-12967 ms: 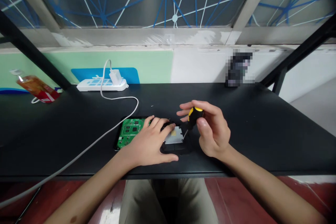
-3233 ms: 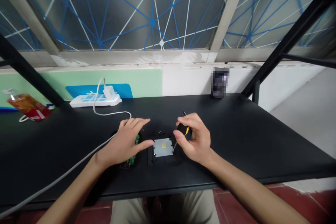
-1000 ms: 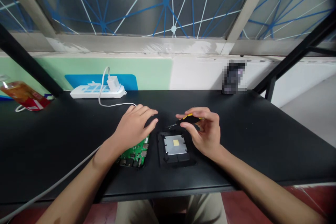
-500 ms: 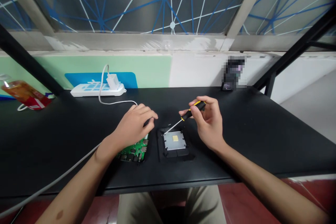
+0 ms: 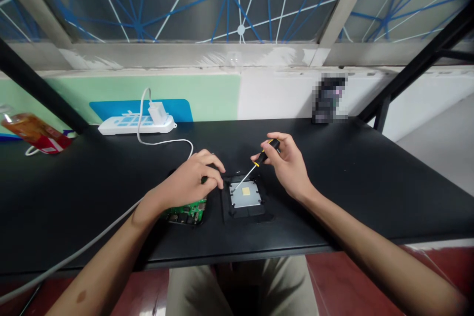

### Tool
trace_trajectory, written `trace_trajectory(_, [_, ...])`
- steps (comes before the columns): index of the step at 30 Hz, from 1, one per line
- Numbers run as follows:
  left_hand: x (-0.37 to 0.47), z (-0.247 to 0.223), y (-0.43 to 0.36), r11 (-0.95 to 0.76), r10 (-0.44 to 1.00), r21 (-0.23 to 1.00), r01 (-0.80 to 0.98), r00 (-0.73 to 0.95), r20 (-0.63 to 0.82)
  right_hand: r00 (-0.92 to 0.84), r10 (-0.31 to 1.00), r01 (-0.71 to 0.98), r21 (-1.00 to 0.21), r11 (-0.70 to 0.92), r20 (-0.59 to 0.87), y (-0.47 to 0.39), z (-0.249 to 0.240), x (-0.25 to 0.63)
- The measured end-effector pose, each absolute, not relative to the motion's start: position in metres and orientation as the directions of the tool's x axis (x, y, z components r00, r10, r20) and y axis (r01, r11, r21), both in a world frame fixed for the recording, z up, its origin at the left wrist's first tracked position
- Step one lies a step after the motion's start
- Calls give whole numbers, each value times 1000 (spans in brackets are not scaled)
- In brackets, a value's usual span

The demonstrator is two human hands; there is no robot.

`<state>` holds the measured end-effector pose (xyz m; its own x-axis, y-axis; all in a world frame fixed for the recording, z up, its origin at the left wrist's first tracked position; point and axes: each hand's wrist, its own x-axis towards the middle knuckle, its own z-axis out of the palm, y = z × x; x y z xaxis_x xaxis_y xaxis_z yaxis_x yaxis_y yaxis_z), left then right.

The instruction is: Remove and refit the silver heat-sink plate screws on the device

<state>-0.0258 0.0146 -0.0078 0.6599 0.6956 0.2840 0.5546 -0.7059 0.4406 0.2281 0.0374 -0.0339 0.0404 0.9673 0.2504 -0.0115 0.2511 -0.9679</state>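
Yellow-and-black screwdriver, pinched by the handle between thumb and bent fingers of the right hand, probably to leave room for rolling it. Slants down toward the left edge of a grey metal plate, tip at or just beside a small dark fastening; cannot tell whether touching. Around the plate, a black cover, flat on the desk, apparently metal side up for a clear way in from above. Just left of it, a green circuit board, partly under the left hand; fingers there loosely bent and apart, gripping nothing visible, perhaps kept aside to leave the plate in sight; cannot tell whether resting on the board or above it. Just beyond the cover, a tiny bright piece, too small to name, within easy reach. Farther back, a power strip and a white cable, passing behind the left hand, clear of the cover.
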Motion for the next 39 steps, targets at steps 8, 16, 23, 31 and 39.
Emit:
trace_trajectory(8, [-26,-7,14,-709,691,438,553,671,270,22,973,11,-973,229,230,39,-36,228])
trace_trajectory(16, [-26,-8,15,-714,683,434,550,684,258,3,971,38,-971,237,238,39,-37,228])
trace_trajectory(23, [-27,-8,16,-716,681,425,553,688,250,-12,972,49,-970,237,236,39,-36,227])
trace_trajectory(31, [-25,-7,15,-722,677,413,555,690,256,-12,974,32,-974,224,224,39,-36,227])
trace_trajectory(39, [-26,-9,15,-721,679,406,562,691,250,-18,971,29,-971,238,238,38,-36,227])
